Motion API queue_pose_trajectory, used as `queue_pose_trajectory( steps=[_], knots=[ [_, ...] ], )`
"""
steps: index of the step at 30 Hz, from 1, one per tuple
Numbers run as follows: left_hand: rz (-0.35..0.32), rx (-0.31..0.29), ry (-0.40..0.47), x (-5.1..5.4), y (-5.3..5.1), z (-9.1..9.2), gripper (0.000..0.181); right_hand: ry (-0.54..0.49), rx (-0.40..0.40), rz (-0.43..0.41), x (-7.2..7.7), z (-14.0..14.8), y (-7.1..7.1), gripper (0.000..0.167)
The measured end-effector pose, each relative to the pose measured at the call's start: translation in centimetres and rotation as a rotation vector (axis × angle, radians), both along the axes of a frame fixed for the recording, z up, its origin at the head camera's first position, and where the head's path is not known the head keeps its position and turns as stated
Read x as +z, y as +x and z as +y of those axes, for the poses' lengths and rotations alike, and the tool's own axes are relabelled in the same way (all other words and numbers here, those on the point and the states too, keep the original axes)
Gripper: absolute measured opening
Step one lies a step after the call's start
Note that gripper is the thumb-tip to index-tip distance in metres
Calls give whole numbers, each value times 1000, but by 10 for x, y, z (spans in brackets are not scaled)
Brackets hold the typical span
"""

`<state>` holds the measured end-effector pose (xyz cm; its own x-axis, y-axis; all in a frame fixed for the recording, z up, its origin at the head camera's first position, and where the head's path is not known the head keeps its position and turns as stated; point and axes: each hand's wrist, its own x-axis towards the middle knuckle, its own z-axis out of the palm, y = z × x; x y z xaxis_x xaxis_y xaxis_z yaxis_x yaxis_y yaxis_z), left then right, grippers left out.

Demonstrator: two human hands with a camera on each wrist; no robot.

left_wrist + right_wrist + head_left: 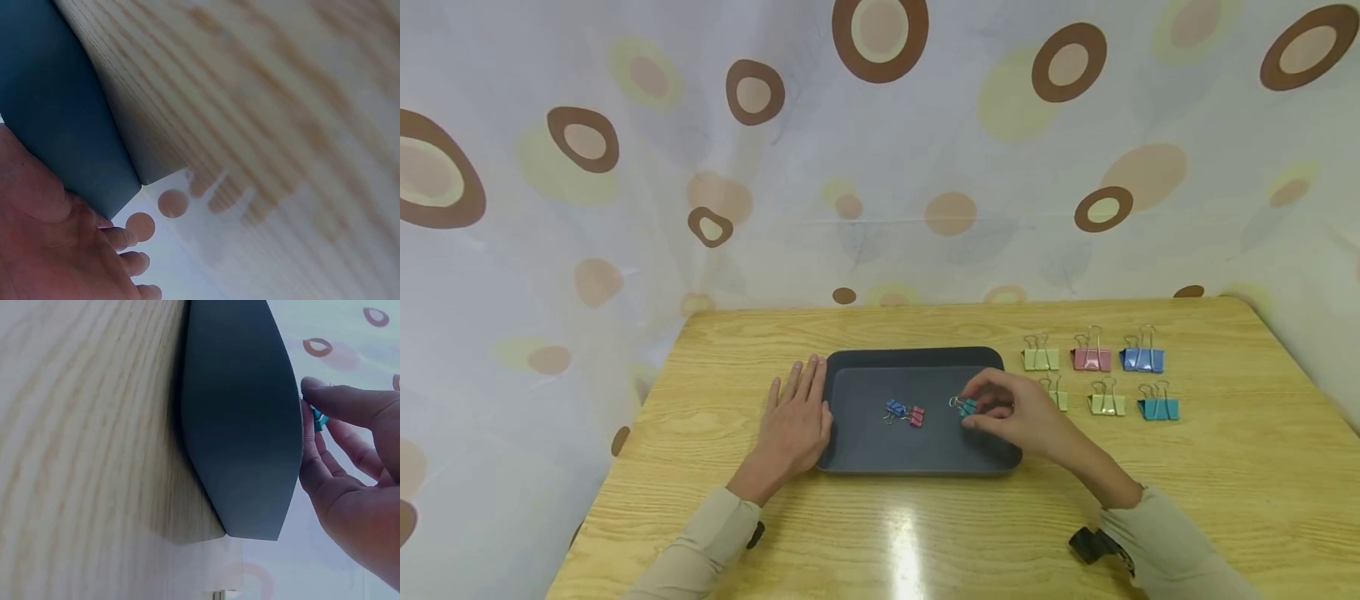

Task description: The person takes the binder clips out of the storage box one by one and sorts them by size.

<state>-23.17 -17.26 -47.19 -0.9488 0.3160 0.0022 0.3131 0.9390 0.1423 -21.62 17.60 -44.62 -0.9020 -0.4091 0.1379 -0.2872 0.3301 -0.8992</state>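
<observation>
A dark grey tray [865, 458] lies on the table. My left hand [793, 425] rests flat along its left edge, fingers straight; the palm [56, 237] shows beside the tray wall in the left wrist view. Over the right part of the tray, my right hand [1018, 412] pinches a small teal binder clip [967, 407] between thumb and fingers. The same clip [319, 419] is partly hidden by the thumb in the right wrist view. Inside the tray, a small blue binder clip [896, 407] and a small pink binder clip [915, 416] lie close together.
Right of the tray, several larger binder clips stand in two rows: a green one [1041, 360], a pink one [1092, 360] and a blue one [1142, 361] behind, a yellow-green one [1107, 405] and a teal one [1159, 409] in front. My right hand partly covers another green clip [1060, 400].
</observation>
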Motion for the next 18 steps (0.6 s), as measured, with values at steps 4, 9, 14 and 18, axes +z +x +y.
queue_pose_trajectory(
  steps=[4,9,14,18],
  knots=[
    [-2,-1,-5,0,0,0,63,-58,-31,-60,1,6,4,28],
    [5,0,-7,-1,-1,0,63,-122,-69,-125,3,18,8,27],
    [2,-3,0,-1,0,-1,63,-174,-100,-148,4,31,14,24],
    [5,-10,1,0,0,0,64,-179,-123,-121,4,40,18,22]
  ],
)
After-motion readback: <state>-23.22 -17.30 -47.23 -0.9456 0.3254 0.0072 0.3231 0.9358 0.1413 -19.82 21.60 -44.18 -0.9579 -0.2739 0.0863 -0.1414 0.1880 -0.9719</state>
